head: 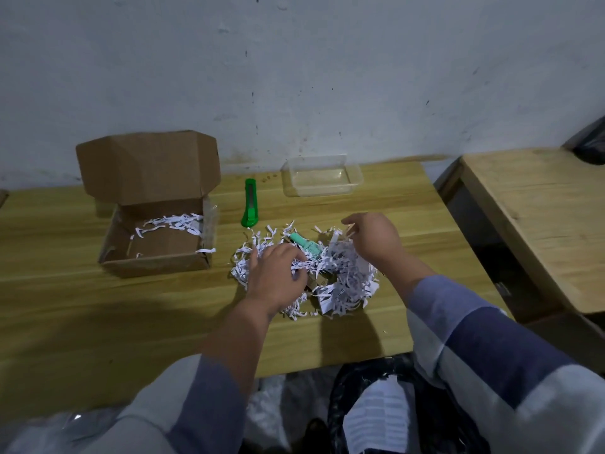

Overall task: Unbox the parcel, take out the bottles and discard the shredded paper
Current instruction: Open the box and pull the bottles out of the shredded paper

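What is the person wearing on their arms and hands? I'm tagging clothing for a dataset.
Both hands are bare: no gloves, rings or watch show on the left hand or the right hand. The left sleeve is pale grey with a blue-grey cuff, pushed up the forearm. The right sleeve has broad bands of blue-grey, darker blue and pale grey.

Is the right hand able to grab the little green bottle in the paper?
Probably yes. The green bottle lies partly uncovered on the shredded paper, just left of the right hand, with nothing between them. Only loose strips cover its lower end.
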Available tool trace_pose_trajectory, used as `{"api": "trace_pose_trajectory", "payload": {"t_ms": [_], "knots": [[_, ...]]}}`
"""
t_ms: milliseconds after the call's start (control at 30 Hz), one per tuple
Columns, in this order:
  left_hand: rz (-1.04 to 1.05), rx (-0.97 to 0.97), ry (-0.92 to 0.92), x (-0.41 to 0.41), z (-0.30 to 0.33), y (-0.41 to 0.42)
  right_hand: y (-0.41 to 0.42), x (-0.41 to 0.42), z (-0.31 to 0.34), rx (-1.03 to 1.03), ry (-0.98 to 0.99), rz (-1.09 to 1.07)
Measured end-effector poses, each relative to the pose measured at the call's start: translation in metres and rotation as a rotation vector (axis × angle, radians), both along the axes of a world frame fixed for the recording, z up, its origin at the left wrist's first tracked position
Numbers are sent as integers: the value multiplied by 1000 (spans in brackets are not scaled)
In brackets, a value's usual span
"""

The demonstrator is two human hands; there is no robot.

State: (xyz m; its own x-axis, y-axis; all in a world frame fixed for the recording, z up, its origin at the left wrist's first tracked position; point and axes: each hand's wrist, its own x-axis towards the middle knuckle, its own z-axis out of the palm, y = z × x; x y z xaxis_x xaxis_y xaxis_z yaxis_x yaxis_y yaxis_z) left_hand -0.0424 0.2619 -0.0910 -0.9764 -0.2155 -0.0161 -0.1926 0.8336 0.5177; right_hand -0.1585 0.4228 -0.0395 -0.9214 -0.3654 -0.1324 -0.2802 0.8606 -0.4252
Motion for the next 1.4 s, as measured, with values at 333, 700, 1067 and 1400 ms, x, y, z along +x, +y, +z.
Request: {"api": "trace_pose_trajectory", "payload": {"t_ms": [333,700,1067,1400], "knots": [[-26,-5,-19,2,3,1,-27,-7,35,193,-352,226],[-53,-51,-16,6,1,1,-71,-5,-13,104,-276,130],[-87,-45,-23,12,-4,-1,-59,-3,-19,-68,-360,8],[-41,13,-102,3,9,4,-44,-13,29,-548,-344,-109]]}}
